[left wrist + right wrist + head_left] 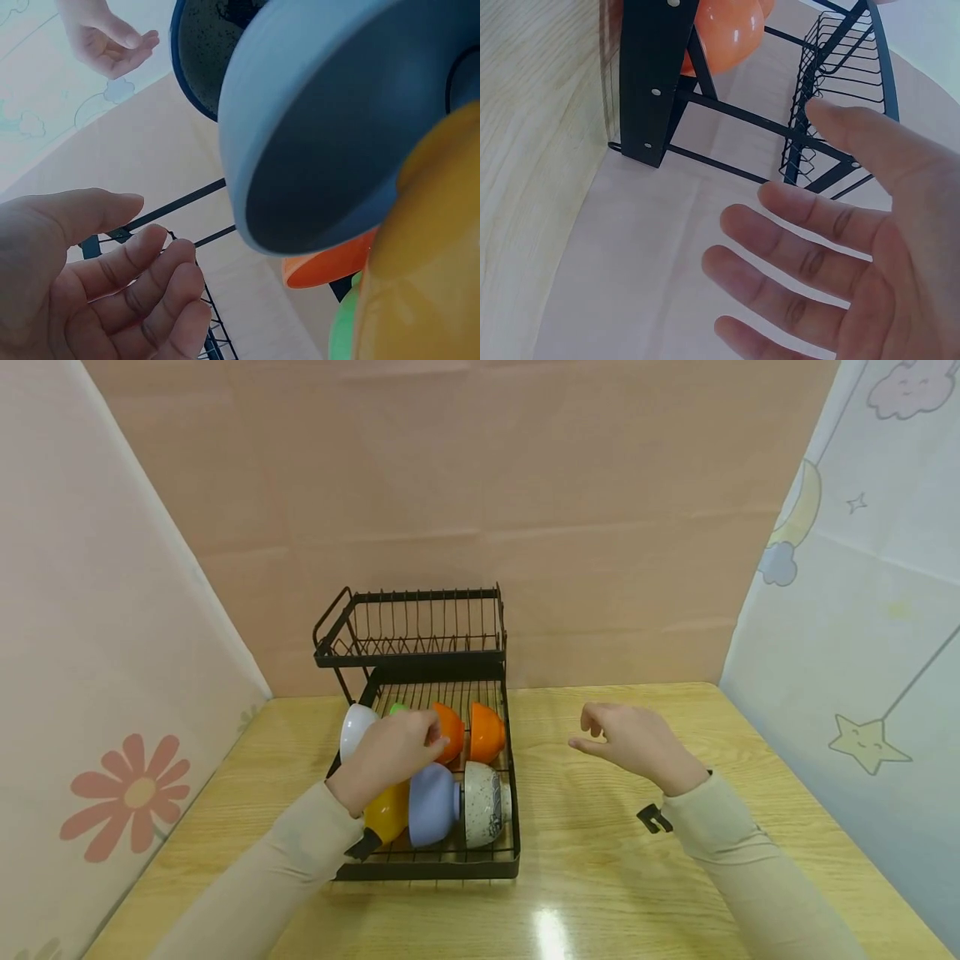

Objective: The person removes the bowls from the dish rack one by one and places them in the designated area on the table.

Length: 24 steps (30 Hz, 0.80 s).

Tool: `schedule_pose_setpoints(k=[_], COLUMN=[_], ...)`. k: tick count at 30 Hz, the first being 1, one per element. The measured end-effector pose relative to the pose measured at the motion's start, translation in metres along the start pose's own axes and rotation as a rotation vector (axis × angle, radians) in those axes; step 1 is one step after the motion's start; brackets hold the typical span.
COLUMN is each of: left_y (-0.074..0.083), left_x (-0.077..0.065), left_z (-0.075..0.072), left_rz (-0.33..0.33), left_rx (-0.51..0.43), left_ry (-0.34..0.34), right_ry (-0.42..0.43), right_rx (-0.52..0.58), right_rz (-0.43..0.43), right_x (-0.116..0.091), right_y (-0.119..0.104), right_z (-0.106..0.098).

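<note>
My left hand [396,745] hovers over the lower tier of a black dish rack [442,870], fingers loosely bent and holding nothing. Beneath and around it, bowls stand on their sides: a yellow bowl [387,814], a periwinkle-blue bowl [432,806] and a speckled white bowl [482,804] in the front row. Behind these are a white bowl [357,731], two orange bowls [488,732] and a green piece [398,707] mostly hidden by the hand. To the right of the rack, my right hand [633,742] is above the wooden table, its fingers relaxed with nothing in them.
The rack's upper tier [427,622] rises at the back, with wire slots. A pale wooden table [585,877] lies under everything. Pinkish cloth [480,485] hangs behind, and printed white panels [862,652] border both sides. A black strap end [654,818] sticks out at the right wrist.
</note>
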<state>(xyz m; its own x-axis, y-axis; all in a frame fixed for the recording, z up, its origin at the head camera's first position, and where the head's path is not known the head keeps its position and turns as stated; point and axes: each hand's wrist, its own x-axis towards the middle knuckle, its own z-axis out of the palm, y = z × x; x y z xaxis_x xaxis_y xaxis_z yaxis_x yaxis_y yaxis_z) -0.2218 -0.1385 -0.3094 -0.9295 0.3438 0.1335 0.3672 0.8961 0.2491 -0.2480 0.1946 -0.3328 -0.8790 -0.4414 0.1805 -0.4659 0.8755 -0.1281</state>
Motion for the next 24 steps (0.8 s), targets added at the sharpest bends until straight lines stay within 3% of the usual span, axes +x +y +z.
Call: schedule_pose_setpoints(k=[4, 12, 18, 21, 24], left_y=[0.001, 0.001, 0.003, 0.007, 0.015], left_x=[0.0, 0.0, -0.001, -0.002, -0.004], left_z=[0.0, -0.001, -0.001, -0.003, -0.005], left_rz=[0.004, 0.004, 0.002, 0.0, -0.021], left_rx=[0.001, -0.005, -0.005, -0.083, -0.259], left_ry=[-0.001, -0.014, -0.028, -0.07, -0.162], right_ry=[-0.086, -0.458, -0.557, -0.584, -0.596], right_rx=[0.025, 0.233, 0.275, 0.266, 0.266], right_rz=[0.008, 0.021, 0.086, 0.114, 0.119], right_x=[0.0, -0.001, -0.003, -0.004, -0.004], right_y=[0.001, 0.006, 0.008, 0.008, 0.008], right_z=[0.001, 0.01, 0.016, 0.016, 0.017])
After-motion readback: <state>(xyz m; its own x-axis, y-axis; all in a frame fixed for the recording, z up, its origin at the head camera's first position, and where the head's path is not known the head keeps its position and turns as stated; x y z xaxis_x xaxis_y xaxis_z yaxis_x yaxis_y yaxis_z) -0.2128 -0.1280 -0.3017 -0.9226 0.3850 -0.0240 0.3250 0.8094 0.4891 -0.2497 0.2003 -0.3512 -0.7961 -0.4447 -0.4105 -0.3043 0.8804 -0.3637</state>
